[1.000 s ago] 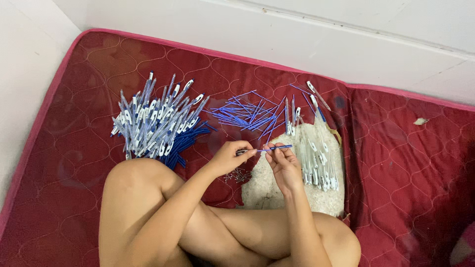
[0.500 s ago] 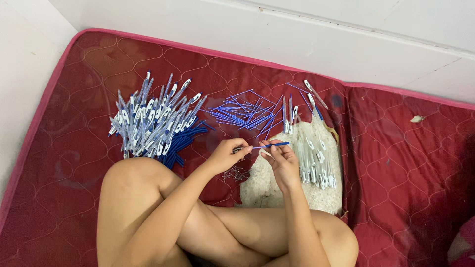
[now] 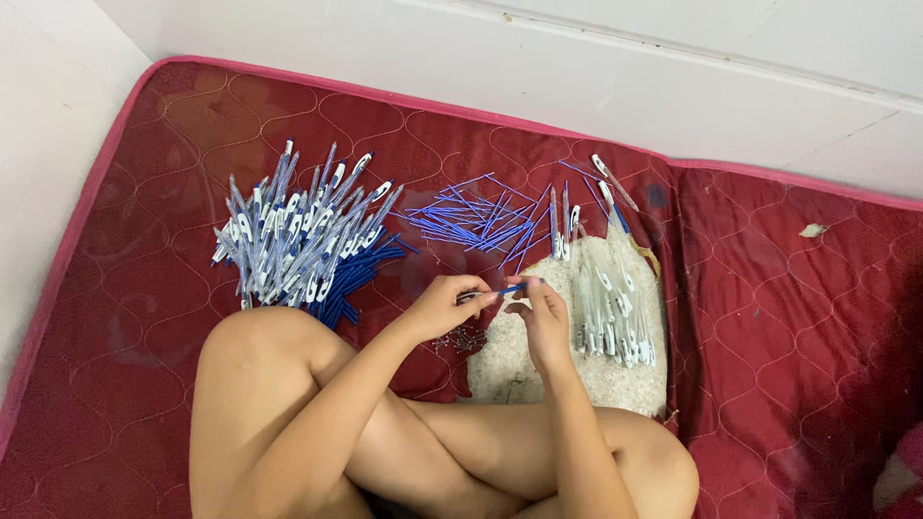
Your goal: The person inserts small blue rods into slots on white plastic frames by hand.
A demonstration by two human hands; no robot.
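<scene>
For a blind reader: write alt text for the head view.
A seated person's left hand and right hand hold a thin blue pen refill above a red quilted mattress, between a pile of blue-and-clear plastic pens and loose blue refills.

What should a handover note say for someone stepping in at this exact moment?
Left hand and right hand meet above the lap, both pinching one thin blue refill between them.
Big heap of finished-looking pens lies to the left on the red mattress.
Loose blue refills are fanned out ahead of the hands.
Clear pen barrels rest on a white fluffy cloth to the right; small springs sit below the left hand.
Done: the left heap. Left: the barrels and loose refills.
</scene>
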